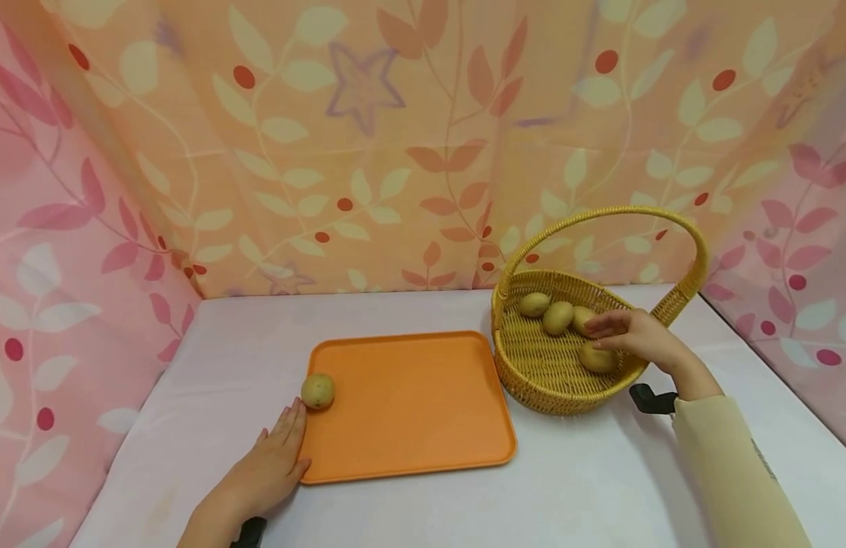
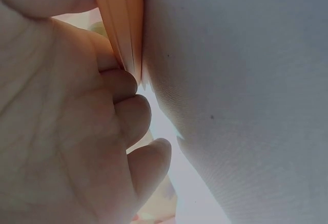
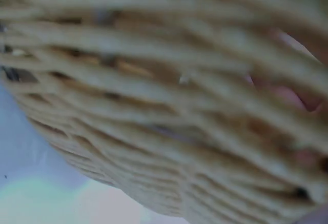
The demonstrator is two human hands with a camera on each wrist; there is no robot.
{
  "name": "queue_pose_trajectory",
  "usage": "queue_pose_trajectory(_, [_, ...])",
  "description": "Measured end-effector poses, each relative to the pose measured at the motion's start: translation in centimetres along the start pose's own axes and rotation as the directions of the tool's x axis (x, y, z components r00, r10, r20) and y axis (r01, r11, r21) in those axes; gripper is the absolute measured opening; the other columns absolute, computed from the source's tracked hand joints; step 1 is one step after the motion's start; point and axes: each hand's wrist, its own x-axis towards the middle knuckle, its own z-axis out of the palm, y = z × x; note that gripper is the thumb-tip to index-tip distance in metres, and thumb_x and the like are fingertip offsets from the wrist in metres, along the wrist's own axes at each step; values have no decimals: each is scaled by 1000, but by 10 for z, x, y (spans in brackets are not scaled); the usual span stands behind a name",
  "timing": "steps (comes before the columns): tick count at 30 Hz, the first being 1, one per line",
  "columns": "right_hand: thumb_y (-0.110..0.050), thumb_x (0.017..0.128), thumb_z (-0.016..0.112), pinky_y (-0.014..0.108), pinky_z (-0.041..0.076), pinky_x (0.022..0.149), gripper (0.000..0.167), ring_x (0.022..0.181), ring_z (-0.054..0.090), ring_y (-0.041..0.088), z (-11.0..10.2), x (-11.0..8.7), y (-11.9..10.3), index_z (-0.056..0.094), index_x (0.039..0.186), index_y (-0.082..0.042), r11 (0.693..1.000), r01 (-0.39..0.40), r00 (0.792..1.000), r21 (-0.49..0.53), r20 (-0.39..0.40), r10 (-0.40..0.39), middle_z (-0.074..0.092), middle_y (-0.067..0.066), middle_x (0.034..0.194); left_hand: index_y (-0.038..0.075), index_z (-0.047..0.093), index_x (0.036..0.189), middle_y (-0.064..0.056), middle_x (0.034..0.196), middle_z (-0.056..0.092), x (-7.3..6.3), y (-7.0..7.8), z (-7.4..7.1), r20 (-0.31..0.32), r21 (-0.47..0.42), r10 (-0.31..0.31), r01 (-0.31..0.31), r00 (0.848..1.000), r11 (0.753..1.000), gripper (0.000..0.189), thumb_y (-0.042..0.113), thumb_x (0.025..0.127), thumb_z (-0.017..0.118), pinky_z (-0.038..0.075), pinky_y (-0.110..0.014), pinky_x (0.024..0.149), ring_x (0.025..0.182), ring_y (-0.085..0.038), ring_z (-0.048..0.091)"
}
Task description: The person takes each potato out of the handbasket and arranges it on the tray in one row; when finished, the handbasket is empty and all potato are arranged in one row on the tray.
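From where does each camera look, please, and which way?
Head: worn on the head, facing forward and down at the tray and basket; left hand, right hand and forearms show.
Left wrist: worn there, facing palm and fingers at the tray's edge.
Right wrist: worn there, facing the basket's weave closely; no hand clearly shows.
Shared by head and left wrist: left hand, tray.

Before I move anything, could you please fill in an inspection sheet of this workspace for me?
Surface: pale tabletop.
Job's things: orange tray with one potato at its left rim; wicker basket to its right, four potatoes visible inside.
Clutter: nothing seen.
Hands: left hand touches the tray's left edge; right hand is over the basket's right side, among the potatoes, contact unclear.
Cables: nothing seen.
Surroundings: leaf-print fabric behind and at both sides.
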Motion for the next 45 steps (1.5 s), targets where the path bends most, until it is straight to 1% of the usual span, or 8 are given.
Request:
queue_pose_trajectory(7, [-6,84,69,19,49,78,42,100,62,18,-2,10,0,56,118,14,999,-16,998,30,62,14,60,30,114,-16,21,142,-30,149,19,-3,-2,0,-1,-7,-9,9,1000,1000,70,16,92,59,21,-66,101,136,-46,20])
queue_pose_trajectory(12, [-7,80,72,18,46,79,41,101,59,22,1,15,0,59,114,13,994,10,997,-105,77,-1,63,25,111,-16,23,141,-30,149,20,-5,-3,1,-8,-7,-15,15,1000,1000,70,16,91,60,21,-67,101,135,-46,21])
queue_pose_trajectory(18, [-13,78,76,26,46,81,43,96,57,24,5,20,-2,62,111,9,972,29,991,-235,137,3,65,18,107,-16,24,141,-31,148,21,-7,-4,2,-5,-8,-19,19,1000,1000,69,16,91,60,22,-67,100,135,-46,22])
queue_pose_trajectory(23, [-25,78,76,36,44,82,42,90,56,19,8,21,-4,66,107,3,932,74,983,-355,184,-8,67,8,100,-16,25,141,-30,149,21,-8,-3,1,-9,-13,-19,19,1000,1000,69,16,91,60,22,-66,101,135,-46,23])
queue_pose_trajectory(30, [-27,68,81,38,43,77,49,85,53,19,12,17,-7,67,109,-5,875,67,962,-479,263,70,64,6,97,-16,25,141,-29,149,20,-8,0,-2,1,-16,-17,17,1000,1000,69,16,92,60,22,-66,101,135,-45,22])
queue_pose_trajectory(37, [-32,66,81,33,44,72,48,79,54,16,13,7,-3,67,104,-6,860,70,987,-506,160,13,65,0,89,-14,24,142,-28,150,19,-2,1,-1,19,-31,-14,15,1000,999,69,18,93,59,19,-65,103,137,-44,20])
queue_pose_trajectory(40, [-34,69,81,32,44,71,46,80,54,15,13,5,-3,68,104,-6,877,65,994,-475,108,-15,65,0,90,-14,23,143,-28,151,18,-1,0,-1,25,-29,-22,23,999,999,69,18,92,59,18,-66,103,138,-43,19])
queue_pose_trajectory(45, [-34,74,79,29,44,75,48,86,55,16,15,0,-5,67,111,-6,928,50,999,-369,19,-46,66,4,99,-14,23,142,-28,151,18,-1,-1,-1,29,-31,-27,28,999,999,69,18,92,59,18,-66,103,138,-44,18])
